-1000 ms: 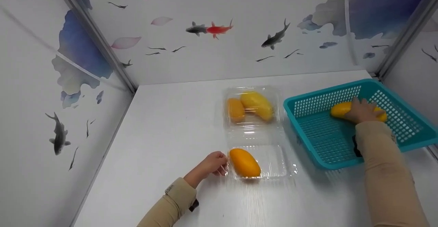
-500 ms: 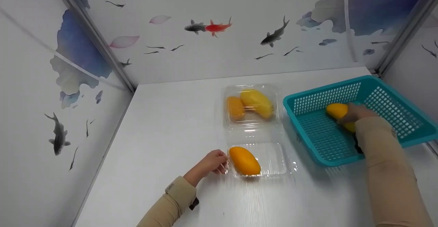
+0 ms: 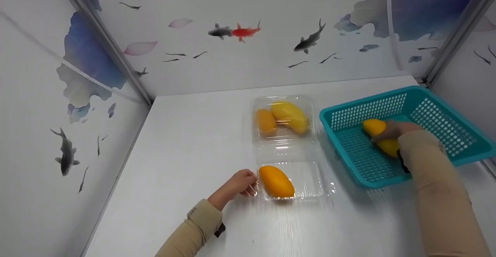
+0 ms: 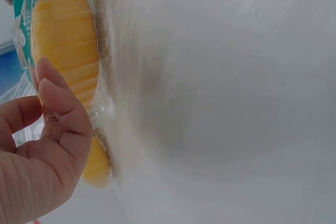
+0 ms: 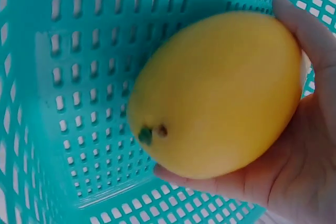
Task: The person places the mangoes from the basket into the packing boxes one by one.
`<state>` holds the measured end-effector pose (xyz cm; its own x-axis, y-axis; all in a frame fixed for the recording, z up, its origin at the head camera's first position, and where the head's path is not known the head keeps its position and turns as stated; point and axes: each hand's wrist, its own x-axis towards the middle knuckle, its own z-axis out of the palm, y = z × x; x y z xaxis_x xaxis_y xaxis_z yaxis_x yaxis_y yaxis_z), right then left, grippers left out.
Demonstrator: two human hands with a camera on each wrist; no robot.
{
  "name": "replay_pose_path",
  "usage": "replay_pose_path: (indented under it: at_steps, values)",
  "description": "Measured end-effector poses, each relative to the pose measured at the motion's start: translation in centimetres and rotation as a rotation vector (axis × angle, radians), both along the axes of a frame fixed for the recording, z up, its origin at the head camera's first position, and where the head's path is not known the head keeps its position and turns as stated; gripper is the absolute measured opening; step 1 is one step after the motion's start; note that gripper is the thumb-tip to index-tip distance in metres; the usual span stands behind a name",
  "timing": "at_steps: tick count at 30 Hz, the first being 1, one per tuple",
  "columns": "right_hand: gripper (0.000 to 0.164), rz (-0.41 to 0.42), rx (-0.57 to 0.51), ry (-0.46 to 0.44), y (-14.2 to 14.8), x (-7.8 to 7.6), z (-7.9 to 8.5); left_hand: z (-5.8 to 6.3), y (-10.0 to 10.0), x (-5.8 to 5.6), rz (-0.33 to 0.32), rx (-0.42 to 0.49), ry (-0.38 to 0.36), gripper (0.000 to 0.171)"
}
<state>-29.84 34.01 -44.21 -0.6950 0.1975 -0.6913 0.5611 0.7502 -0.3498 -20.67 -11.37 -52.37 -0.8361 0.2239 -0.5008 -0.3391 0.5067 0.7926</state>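
Note:
My right hand (image 3: 394,130) grips a yellow mango (image 5: 220,95) inside the teal basket (image 3: 350,168); the right wrist view shows thumb and fingers curled round its sides, with a stem end facing the camera. With thumb and fingertips my left hand (image 3: 242,182) pinches the left edge of a clear plastic clamshell box (image 3: 310,179), which lies unfolded on the table. An orange-yellow mango (image 3: 276,181) rests in the near half of the box. Beneath the clear plastic of the far half show a yellow mango (image 3: 290,116) and an orange one (image 3: 266,123).
The white table (image 3: 193,133) meets printed panels at the back and left, with a metal post (image 3: 135,78) at the back left corner. The basket's raised rim stands close to the right of the clamshell box.
My right hand has closed round the mango in the basket, turned it and shifted it left. The left hand stays at the box edge.

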Motion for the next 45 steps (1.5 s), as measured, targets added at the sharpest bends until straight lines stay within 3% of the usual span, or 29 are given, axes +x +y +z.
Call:
replay_pose_path:
  at_steps: [2, 6, 10, 15, 23, 29, 35, 45]
  values:
    - [0.119, 0.025, -0.002, -0.017, -0.2, -0.2, 0.4, 0.1, 0.0, -0.1, 0.001, -0.002, 0.003, 0.014]
    - [0.108, 0.313, -0.009, 0.019, 0.2, -2.0, 0.1, 0.1, 0.0, -0.2, 0.008, -0.012, 0.001, 0.015]
    - [0.103, 0.409, -0.065, 0.090, -0.1, -3.6, -0.1, -0.2, -0.1, -0.2, 0.004, 0.013, -0.005, 0.014]
    - [0.096, 0.520, -0.069, 0.197, -2.4, -3.4, 1.8, -0.4, -0.2, -0.1, 0.006, 0.047, -0.017, 0.014]
    - [0.102, 0.509, -0.054, 0.294, -6.4, -1.1, 5.4, -0.4, -0.2, -0.1, 0.009, 0.024, -0.014, 0.015]
    - [0.105, 0.487, -0.060, 0.372, -10.1, 0.7, 6.3, -0.4, -0.2, 0.0, 0.009, 0.030, -0.013, 0.015]
    - [0.104, 0.516, -0.080, 0.460, -14.1, 2.6, 5.5, -0.2, -0.1, -0.1, 0.006, 0.025, -0.010, 0.015]
    - [0.105, 0.574, -0.100, 0.374, -19.3, 4.2, 1.4, -0.4, 0.0, -0.1, 0.012, 0.026, 0.015, 0.013]
